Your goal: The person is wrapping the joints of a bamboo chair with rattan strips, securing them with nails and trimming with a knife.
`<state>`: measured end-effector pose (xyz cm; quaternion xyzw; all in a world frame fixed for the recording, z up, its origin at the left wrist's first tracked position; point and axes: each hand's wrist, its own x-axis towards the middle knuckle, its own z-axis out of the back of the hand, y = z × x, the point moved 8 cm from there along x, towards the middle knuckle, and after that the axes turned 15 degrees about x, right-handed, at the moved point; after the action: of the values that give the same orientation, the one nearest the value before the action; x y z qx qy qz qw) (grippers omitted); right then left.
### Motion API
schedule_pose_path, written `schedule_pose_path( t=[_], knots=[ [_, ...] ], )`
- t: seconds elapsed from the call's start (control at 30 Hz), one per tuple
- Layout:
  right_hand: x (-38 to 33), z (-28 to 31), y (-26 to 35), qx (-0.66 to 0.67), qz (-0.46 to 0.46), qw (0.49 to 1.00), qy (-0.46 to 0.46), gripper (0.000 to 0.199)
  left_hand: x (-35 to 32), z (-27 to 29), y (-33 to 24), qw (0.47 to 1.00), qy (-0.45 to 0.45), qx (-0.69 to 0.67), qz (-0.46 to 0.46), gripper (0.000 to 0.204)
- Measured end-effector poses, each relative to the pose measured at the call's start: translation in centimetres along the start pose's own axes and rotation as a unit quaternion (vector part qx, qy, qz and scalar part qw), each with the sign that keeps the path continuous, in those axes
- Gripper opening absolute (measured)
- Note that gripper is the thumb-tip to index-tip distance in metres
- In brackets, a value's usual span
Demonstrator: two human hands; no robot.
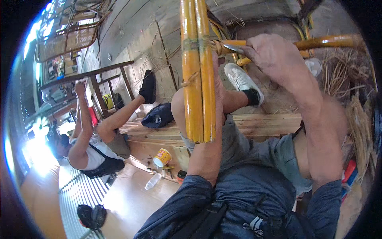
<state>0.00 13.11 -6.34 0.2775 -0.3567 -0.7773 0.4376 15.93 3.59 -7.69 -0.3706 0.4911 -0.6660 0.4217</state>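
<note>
A glossy yellow-brown rattan frame [193, 95] stands up in front of me, its paired poles running side by side. Strips bind the poles at a joint, where a crosspiece [330, 42] goes off to the right. From behind the poles, my left hand [218, 77] grips the frame; most of its fingers are hidden. My right hand [272, 55] is closed around a pointed metal tool [234, 48], like an awl. The tool's tip lies against the wrapped binding [217, 47] at the joint.
Another person [97, 159] sits at the left, holding a dark wooden frame [91, 73]. Nearby are a yellow paper cup [162, 157], a clear plastic bottle [153, 181] and a dark cap [158, 115]. Loose rattan strips [342, 65] lie at the right. More chair frames [69, 40] stand far left.
</note>
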Motion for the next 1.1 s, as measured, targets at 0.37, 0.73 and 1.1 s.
schedule_pose_path(
  t=[0.37,0.73,1.1],
  knots=[
    [1.4,-1.7,-0.5,0.166,-0.012,0.981,0.098,0.038,-1.0,3.1,0.2,0.995,-0.090,-0.036,-0.003,0.033],
    [1.0,0.4,1.8,-0.053,0.005,0.995,0.084,0.031,-2.6,5.1,0.3,0.989,-0.143,-0.029,0.004,0.034],
    [0.8,-2.7,-1.2,0.172,-0.208,0.936,0.226,0.029,-2.5,5.5,0.8,0.991,-0.134,-0.011,0.030,0.034]
  ],
)
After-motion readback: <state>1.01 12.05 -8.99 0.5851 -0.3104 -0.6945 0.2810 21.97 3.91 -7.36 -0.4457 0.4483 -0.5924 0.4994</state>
